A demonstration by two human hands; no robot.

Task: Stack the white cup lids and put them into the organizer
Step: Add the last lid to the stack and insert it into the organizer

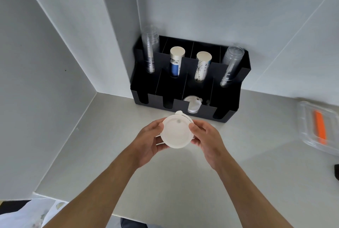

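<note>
**Lids in both hands, just in front of the organizer**

I hold a stack of white lids between my two hands, above the counter and just in front of the black organizer. My left hand cups the stack from its left side, fingers curled under and thumb on the rim. My right hand closes on the right edge, thumb on top and fingertips beneath. Both forearms reach forward from the bottom of the view, and the top lid faces up at me with its small tab pointing toward the organizer.

The organizer stands in the corner against the wall. In its back row, the two outer slots each hold a leaning stack of clear cups, and the two middle slots each hold a stack of paper cups. In the front row, the third slot from the left holds more white lids. To the right of the organizer, well apart, lies a clear container with something orange inside.
</note>
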